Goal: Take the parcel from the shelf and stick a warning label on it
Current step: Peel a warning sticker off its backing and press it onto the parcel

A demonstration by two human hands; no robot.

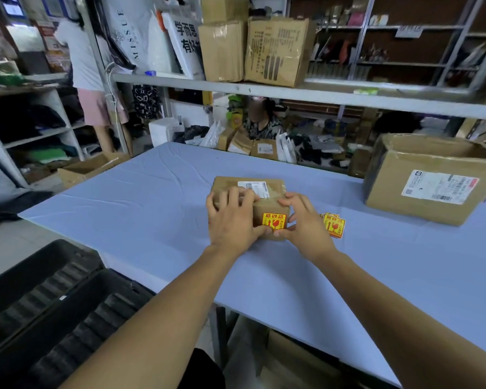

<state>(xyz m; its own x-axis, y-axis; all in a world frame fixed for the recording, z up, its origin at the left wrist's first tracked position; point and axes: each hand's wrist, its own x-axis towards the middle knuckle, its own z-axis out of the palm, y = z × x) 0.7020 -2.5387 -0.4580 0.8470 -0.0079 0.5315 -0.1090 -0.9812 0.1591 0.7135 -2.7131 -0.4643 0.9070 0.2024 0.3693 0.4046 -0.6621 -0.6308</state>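
Observation:
A small brown parcel (267, 189) with a white shipping slip on top lies on the blue table (141, 209). A yellow and red warning label (274, 221) sits on its near side face. My left hand (230, 220) lies over the parcel's left part, fingers spread on top and thumb at the label's lower edge. My right hand (303, 220) grips the parcel's right near corner, with the thumb pressing beside the label. A small stack of spare warning labels (334, 224) rests on the table just right of my right hand.
A large cardboard box (429, 181) stands at the table's right. A shelf (292, 92) above the far edge carries several cardboard boxes. A person sits behind the table among parcels. Black ridged bins (54, 304) stand at the lower left.

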